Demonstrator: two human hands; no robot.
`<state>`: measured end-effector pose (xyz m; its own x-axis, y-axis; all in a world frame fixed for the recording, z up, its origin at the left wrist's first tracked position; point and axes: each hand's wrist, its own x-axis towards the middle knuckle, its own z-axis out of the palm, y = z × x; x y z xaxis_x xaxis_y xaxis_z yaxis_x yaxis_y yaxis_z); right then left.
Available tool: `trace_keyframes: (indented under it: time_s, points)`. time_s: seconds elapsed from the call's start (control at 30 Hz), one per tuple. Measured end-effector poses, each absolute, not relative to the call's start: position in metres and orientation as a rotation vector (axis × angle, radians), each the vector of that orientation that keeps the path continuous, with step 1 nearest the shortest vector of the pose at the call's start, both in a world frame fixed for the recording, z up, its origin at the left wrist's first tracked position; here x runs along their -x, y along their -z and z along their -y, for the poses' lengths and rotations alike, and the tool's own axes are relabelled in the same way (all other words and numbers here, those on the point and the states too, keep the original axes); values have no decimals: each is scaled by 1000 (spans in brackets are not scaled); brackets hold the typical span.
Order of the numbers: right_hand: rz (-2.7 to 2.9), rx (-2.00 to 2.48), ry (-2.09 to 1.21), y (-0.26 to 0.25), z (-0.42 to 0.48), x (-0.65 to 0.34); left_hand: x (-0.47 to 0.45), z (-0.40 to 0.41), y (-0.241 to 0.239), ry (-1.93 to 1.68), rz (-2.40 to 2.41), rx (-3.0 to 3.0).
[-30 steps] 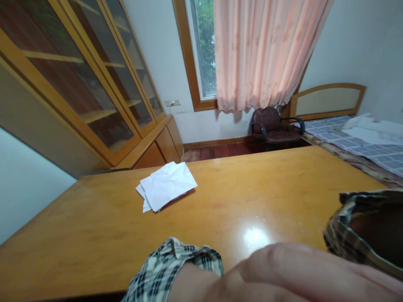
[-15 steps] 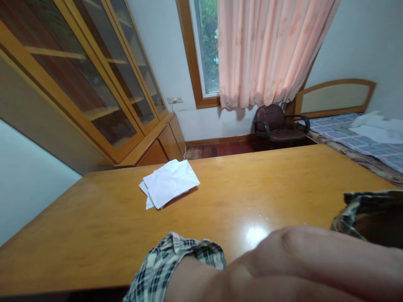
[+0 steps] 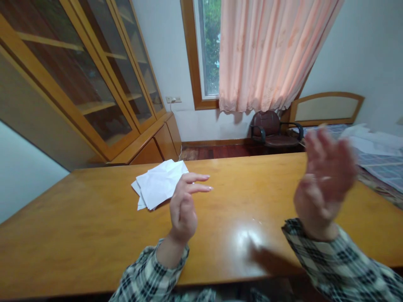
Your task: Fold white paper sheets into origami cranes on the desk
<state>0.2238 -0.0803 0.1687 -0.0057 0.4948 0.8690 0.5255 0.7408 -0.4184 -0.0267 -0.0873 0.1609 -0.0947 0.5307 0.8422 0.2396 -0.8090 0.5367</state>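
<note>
l hand [image 3: 184, 205] hung above the table [image 3: 78, 243], fingers loosely curled w/ index & middle stuck out to the right, holding nothing. papers [image 3: 159, 186], a small creased white stack, lay on the table just beyond & left of it, near the far edge; couldn't tell if the hand touched them or only sat in front. r hand [image 3: 324, 180] was up over the table's right side, well apart from the papers, fingers spread, empty, blurred. plaid sleeves [image 3: 340, 260] on both arms. behind: glass-door cabinet [image 3: 78, 84] at left, window [image 3: 209, 46] w/ pink curtain [image 3: 267, 50], dark chair [image 3: 270, 128] below, bed [image 3: 378, 155] at right.
</note>
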Motion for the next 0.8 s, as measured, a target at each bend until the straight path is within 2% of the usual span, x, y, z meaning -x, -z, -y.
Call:
trace_keyframes:
  time_s: [0.07, 0.17, 0.27, 0.37, 0.47, 0.57, 0.8]
  points:
    - [1630, 932, 39, -144, 69, -214, 36, 81, -151, -1931, -820, -1851]
    - [1785, 1246, 20, -86, 48, -202, 41, 73, -131, -1708, -842, -2024]
    - [1831, 1615, -2, -29, 27, -193, 38, 49, -101, -1438, -1122, -2253]
    - [1930, 1809, -17, 3, 15, -186, 30, 20, -55, -1133, -1514, -2387]
    - [2067, 1889, -35, 12, 13, -183, 22, 4, -9, -894, -1763, -2393]
    - [2182, 1896, -88, 11, 16, -182, 18, 2, 18, -648, -1807, -2379]
    - [2256, 1959, -198, 10, 17, -181, 15, 4, 24, -386, -1771, -2468]
